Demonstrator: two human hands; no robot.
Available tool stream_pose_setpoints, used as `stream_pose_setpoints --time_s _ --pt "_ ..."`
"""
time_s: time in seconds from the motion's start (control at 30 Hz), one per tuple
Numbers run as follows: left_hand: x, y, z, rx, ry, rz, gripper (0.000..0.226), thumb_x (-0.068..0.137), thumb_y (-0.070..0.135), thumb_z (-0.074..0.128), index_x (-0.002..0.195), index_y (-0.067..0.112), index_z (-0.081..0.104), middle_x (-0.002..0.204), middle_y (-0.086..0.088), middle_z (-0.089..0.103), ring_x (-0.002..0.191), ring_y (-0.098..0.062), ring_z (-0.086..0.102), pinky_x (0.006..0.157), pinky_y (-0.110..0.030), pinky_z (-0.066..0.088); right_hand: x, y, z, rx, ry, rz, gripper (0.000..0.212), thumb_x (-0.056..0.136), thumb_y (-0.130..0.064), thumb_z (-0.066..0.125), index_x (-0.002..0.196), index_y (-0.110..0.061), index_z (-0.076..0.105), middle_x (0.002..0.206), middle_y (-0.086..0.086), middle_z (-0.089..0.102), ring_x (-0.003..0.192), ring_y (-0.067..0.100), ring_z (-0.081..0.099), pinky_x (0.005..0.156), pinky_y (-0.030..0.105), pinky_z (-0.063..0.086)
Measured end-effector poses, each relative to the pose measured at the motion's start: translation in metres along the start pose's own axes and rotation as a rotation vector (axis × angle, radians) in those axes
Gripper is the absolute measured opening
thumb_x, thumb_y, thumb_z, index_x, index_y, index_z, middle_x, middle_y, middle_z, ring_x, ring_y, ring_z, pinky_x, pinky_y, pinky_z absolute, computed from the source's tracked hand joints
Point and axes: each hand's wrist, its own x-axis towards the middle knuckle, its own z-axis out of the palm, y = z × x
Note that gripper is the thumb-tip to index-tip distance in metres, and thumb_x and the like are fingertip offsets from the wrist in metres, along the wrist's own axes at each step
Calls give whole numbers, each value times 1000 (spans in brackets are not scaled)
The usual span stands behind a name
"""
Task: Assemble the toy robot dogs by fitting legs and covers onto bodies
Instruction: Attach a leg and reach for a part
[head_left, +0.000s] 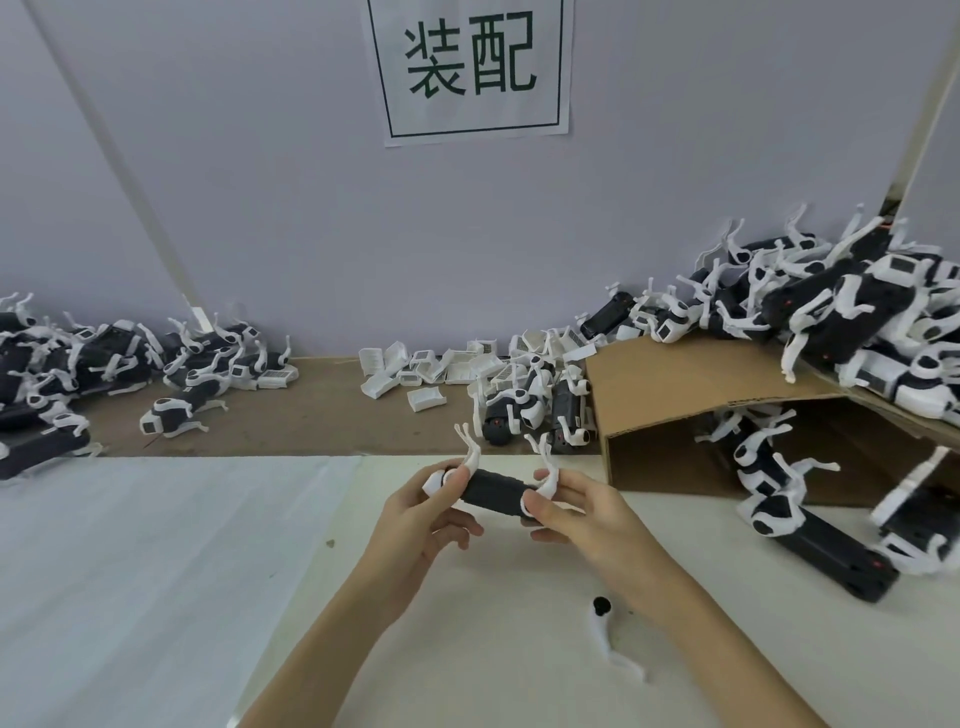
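The left hand (431, 512) pinches the front end of a black toy dog body (493, 492), thumb and fingers curled round its white end cap. The right hand (574, 512) grips the opposite end, thumb pressed on a white leg (545, 462) at that end. The body is held level, clear of the counter (467, 649), just in front of the person, with two pairs of white legs sticking up and away from the palms. Holding it at both ends probably steadies it while the thumb seats the leg, and keeps the legs free to turn.

Just below the right hand, on the counter, lies a loose white leg (610, 644) with a black round hub, likely kept within reach as a next part. Beyond the hands, a scatter of white covers (431, 371) lies on the brown strip at the back. To the right of the right hand an open cardboard box (691, 384) carries and shelters a heap of dogs (841, 322). Far to the left of the left hand another pile of dogs (78, 358) rests against the wall; which pile is finished stock I cannot tell.

Above, on the wall, a paper sign (470, 67) reads "装配" in dark green, framed by a thin line. No brand marks are legible on the toys.
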Motion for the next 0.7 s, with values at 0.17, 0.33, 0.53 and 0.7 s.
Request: stream_pose_setpoints --time_s 0.17,0.33,0.53,0.7 --pt "-1 10 -1 -289 -131 -130 51 93 42 76 132 10 67 112 -14 63 76 -35 66 56 -29 49 -6 -10 -2 -184 8 -165 64 88 -26 82 142 -47 54 133 -14 62 91 23 77 79 33 62" --pt "1 17 -11 -264 -43 -189 63 100 72 45 119 17 69 118 -16 76 80 -40 74 58 -32 49 -10 -11 1 -300 -129 -205 80 93 -11 76 144 -64 44 138 -13 57 89 23 78 84 30 61" --pt "1 14 -12 -152 -44 -221 38 85 35 74 110 6 70 109 -26 72 84 -38 71 55 -35 53 -9 -15 -6 -141 -277 -113 65 90 -4 54 142 -41 60 137 -8 66 121 25 67 111 40 47" --pt "1 5 -6 -48 -12 1 25 93 9 60 117 8 67 116 -30 63 80 -35 65 68 -46 58 -7 -11 -2 79 -130 -105 43 98 -48 62 140 -40 62 122 -2 72 121 30 67 102 43 57"
